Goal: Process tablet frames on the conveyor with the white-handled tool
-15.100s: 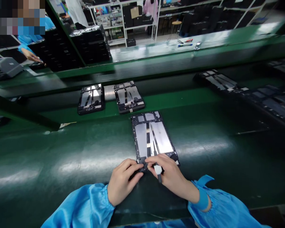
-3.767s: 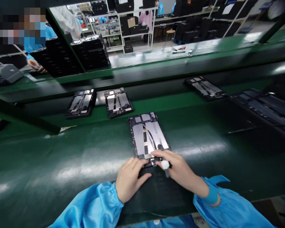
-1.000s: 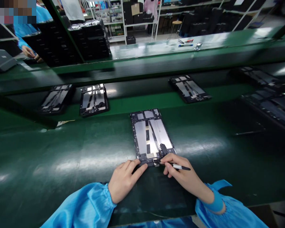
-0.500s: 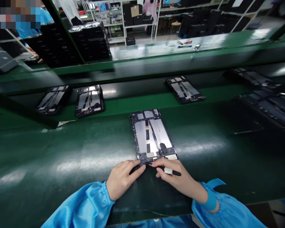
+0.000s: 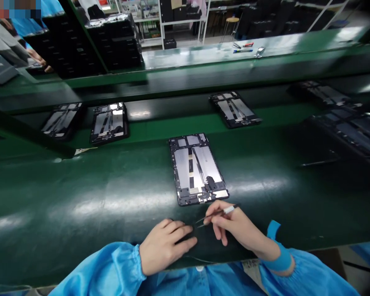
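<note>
An open tablet chassis point(image 5: 197, 168) with silver plates and black flex cables lies on the dark green bench point(image 5: 80, 197) just beyond my hands. My right hand point(image 5: 234, 226) pinches a pair of thin tweezers point(image 5: 216, 213), tips pointing left, a little short of the chassis' near edge. My left hand point(image 5: 166, 248) rests flat on the bench, fingers stretched toward the tweezer tips, holding nothing. Neither hand touches the chassis. Both arms wear blue sleeves.
Three more open chassis sit on the green conveyor strip point(image 5: 160, 129) behind: two at left point(image 5: 109, 122), point(image 5: 61, 121) and one at right point(image 5: 234, 109). Dark trays point(image 5: 351, 131) fill the right side. A co-worker's hand point(image 5: 37, 61) is at far left; tools point(image 5: 243, 47) lie on the far bench.
Both hands have drawn back from the chassis' near edge toward me. The tweezers have come off the chassis. The chassis on the conveyor have drifted left.
</note>
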A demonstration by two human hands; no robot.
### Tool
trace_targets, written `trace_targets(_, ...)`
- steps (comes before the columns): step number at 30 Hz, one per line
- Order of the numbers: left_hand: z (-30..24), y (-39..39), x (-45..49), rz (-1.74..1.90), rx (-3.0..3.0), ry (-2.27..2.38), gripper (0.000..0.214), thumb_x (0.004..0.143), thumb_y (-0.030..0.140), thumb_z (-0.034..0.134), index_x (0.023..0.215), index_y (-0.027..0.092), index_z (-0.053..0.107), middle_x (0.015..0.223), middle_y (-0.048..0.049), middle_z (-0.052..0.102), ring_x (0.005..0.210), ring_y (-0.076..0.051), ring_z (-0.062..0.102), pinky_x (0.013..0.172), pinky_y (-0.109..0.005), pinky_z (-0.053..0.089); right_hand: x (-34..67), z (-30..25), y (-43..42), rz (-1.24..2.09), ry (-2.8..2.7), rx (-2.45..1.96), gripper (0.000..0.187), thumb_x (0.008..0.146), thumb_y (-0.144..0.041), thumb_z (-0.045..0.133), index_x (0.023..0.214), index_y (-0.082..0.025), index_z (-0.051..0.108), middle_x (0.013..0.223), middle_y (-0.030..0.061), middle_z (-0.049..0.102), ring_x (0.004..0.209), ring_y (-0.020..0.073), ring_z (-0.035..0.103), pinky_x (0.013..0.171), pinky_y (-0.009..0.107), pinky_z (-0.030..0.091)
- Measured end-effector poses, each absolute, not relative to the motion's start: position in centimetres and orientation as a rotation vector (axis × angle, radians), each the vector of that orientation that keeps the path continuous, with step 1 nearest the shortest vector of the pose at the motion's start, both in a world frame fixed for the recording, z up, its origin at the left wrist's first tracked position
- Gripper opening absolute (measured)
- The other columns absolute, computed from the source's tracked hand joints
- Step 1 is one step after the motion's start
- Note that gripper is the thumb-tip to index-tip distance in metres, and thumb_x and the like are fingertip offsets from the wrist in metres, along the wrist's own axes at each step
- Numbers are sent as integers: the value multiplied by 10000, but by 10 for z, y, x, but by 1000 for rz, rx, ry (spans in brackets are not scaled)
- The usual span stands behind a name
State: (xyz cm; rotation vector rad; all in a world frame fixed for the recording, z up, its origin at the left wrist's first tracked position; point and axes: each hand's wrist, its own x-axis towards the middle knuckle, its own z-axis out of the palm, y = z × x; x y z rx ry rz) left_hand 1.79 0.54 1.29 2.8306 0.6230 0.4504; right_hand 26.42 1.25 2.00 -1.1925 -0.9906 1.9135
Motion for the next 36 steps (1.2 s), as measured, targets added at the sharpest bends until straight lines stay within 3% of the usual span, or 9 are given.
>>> trace_targets(3,10,9,19,405,2863,681,265,1000,192,450,1216,217,602,1222,-61,630,1050,-216,564,798,-333,451,259,10,10,1910,-772,-1161,394,803,-557,668,884,-184,571,583,-34,609,369,76,494,309,155,409)
trace_targets(6,9,12,20,442,2902,592,269,996,159,454,1210,218,606,1234,-57,626,1067,-207,558,812,-323,443,260,6,12,1886,-857,-1184,420,820,-592,633,878,-180,571,607,-19,616,402,88,527,330,162,420)
trace_targets(9,7,11,20,499,2910,524,271,986,138,469,1190,235,618,1219,-44,633,1068,-195,561,811,-311,442,265,12,15,1843,-1251,-1278,301,879,-477,612,847,-179,588,593,-21,612,455,109,581,419,192,474)
trace_targets(13,6,10,21,486,2911,529,271,981,142,480,1191,238,621,1220,-46,628,1065,-197,563,803,-315,450,267,25,20,1512,-1782,-1347,106,872,-275,634,809,-196,601,678,-10,635,606,154,636,539,237,494)
trace_targets(18,5,9,21,476,2910,539,290,972,133,502,1217,248,607,1220,-47,623,1081,-189,554,826,-311,444,263,28,27,1378,-2049,-1278,84,857,-259,663,820,-190,633,754,7,661,654,162,627,588,252,472)
trace_targets(26,0,8,20,488,2898,535,311,955,123,528,1230,252,598,1217,-51,615,1070,-201,557,827,-315,432,261,23,22,1482,-1949,-1309,108,867,-270,639,802,-184,627,750,14,659,671,170,627,618,273,474)
trace_targets(31,5,8,20,474,2911,539,295,952,133,541,1204,272,604,1229,-47,611,1051,-194,568,806,-309,452,271,27,34,1768,-1455,-1207,212,871,-378,613,778,-200,546,724,19,681,651,171,680,589,281,542)
trace_targets(36,12,31,17,668,2846,750,252,996,161,462,1200,206,603,1113,-70,662,954,-171,595,754,-293,483,268,43,80,1760,-1412,-1230,324,790,-456,707,781,-191,521,667,14,675,658,185,717,515,233,547)
